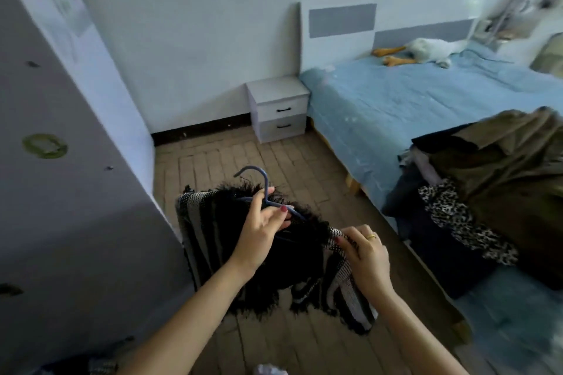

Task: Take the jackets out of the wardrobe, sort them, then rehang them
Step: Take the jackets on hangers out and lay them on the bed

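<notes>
Wood-plank floor (274,158) runs to a nightstand (278,108) at 12 o'clock; your left hand (262,231) grips the blue hanger (265,192), right hand (365,256) pinches the black fringed jacket (231,253); more jackets (487,186) heaped on the blue bed (396,100) at 3 o'clock.

Open wooden floor (243,158) runs ahead between the grey wardrobe side (61,192) on the left and the bed (411,106) on the right, a passage that reaches the nightstand (278,108) against the back wall. The wardrobe panel stands close beside the hanging black striped jacket (231,240), leaving little room on that side. On the right a pile of jackets (493,179) overhangs the bed edge, narrowing the way there. Beyond the pile the blue sheet lies bare up to a plush goose (426,50).
</notes>
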